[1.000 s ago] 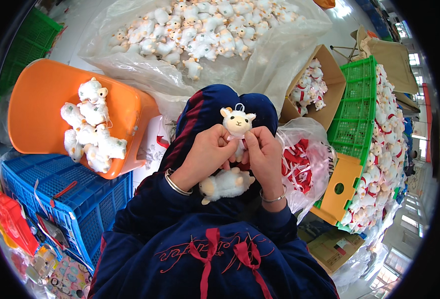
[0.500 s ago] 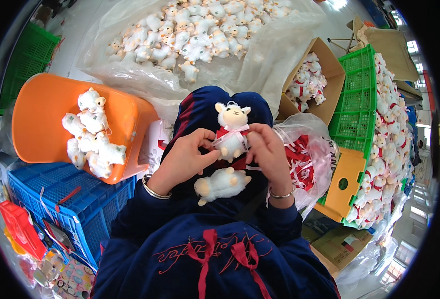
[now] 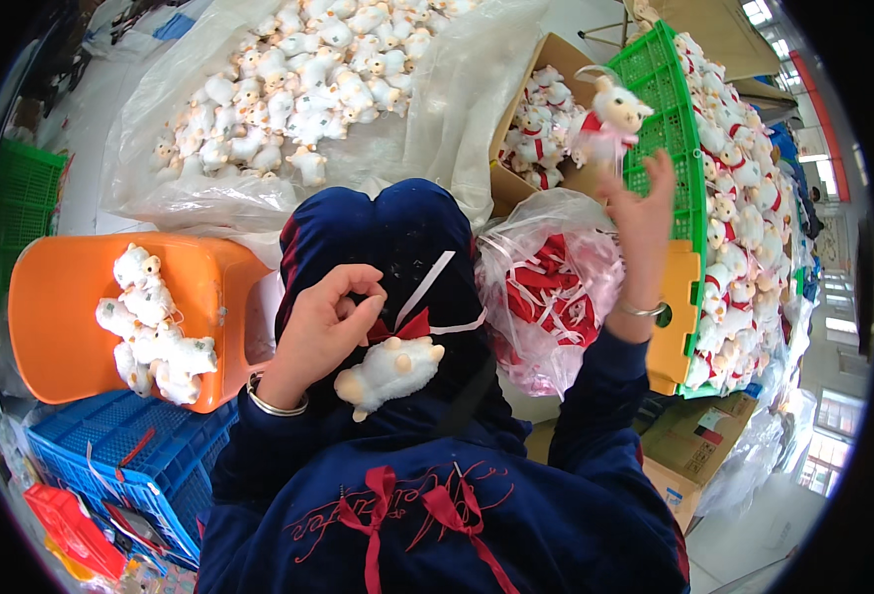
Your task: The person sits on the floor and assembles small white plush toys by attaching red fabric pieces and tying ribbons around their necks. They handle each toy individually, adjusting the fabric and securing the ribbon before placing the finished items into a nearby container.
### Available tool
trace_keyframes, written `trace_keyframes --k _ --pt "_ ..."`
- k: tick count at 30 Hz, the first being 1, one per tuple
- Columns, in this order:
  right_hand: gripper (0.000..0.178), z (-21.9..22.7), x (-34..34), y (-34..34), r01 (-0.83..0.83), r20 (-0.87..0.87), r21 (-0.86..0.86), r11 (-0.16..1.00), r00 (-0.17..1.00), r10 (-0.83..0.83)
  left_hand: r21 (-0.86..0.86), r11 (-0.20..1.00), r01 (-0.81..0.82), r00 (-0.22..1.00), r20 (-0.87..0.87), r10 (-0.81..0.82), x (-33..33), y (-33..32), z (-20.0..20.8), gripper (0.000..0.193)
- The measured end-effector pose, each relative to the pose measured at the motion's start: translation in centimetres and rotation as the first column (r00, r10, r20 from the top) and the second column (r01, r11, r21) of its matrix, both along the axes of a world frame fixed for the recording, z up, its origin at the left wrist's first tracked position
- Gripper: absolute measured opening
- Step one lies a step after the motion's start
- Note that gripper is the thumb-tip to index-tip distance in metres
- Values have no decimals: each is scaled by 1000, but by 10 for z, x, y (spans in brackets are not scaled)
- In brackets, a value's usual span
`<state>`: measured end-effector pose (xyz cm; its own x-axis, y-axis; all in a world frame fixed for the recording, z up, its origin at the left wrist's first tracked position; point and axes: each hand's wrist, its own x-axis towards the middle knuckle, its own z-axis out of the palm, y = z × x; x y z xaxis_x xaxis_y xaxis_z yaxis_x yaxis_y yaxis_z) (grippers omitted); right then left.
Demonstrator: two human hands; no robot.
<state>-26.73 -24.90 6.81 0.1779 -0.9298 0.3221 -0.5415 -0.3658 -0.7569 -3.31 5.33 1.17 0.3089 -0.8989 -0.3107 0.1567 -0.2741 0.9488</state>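
My left hand is over my lap, its fingers curled in with nothing visible in them. Close by lies a white plush sheep on its side, with a red cloth piece with white ribbons beside it. To the right, my raised right hand has its fingers apart. Just beyond its fingertips, a plush sheep with a red scarf and pale bow is in the air, slightly blurred. Behind that sheep is a cardboard box of similar dressed sheep.
Undressed sheep are heaped on a plastic sheet ahead. An orange chair at left bears several more, beside a blue crate. At right are a clear bag of red scarves and a green crate with piled dressed sheep.
The dressed sheep left my lap and is now in the air at the right. My right hand swung up and right and let it go. The view shifted right.
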Motion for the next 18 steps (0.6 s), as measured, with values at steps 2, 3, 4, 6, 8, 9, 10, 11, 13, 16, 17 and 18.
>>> trace_keyframes --k 2,3,4,6,8,9,10,11,13,16,17,18 --pt "64 5 -33 -18 95 -58 12 995 994 -94 4 999 -34 999 -5 34 0 5 -5 25" --pt "59 7 -41 -15 80 -36 77 994 996 -77 1 998 -57 998 -25 57 1 8 -9 25" --pt "54 8 -49 -12 63 -12 141 988 998 -62 15 999 -40 999 -10 40 2 10 -10 24" --pt "37 -26 -75 -5 -85 -41 360 929 993 106 46 999 0 1000 28 -2 4 12 -10 24" --pt "26 -57 -86 17 -246 -192 517 820 900 391 24 997 70 992 102 -72 3 15 -11 23" --pt "23 -70 -84 28 -264 -203 558 786 876 438 14 995 102 984 143 -103 2 15 -11 22" --pt "20 -82 -81 42 -294 -228 489 821 865 446 15 994 110 977 185 -110 1 14 -9 21" --pt "16 -87 -72 58 -265 -159 509 819 906 392 19 993 114 967 227 -116 1 12 -5 19" --pt "12 -83 -55 82 -308 17 600 738 928 373 42 991 125 954 270 -132 0 9 1 17" --pt "9 -61 -14 125 -536 71 355 766 832 550 78 987 138 955 255 -154 -3 6 11 15" --pt "10 -52 -5 136 -621 91 365 694 765 637 78 983 168 950 255 -182 -4 7 12 16" --pt "17 -46 6 146 -699 156 357 619 699 698 77 978 196 944 255 -210 -5 7 13 16"
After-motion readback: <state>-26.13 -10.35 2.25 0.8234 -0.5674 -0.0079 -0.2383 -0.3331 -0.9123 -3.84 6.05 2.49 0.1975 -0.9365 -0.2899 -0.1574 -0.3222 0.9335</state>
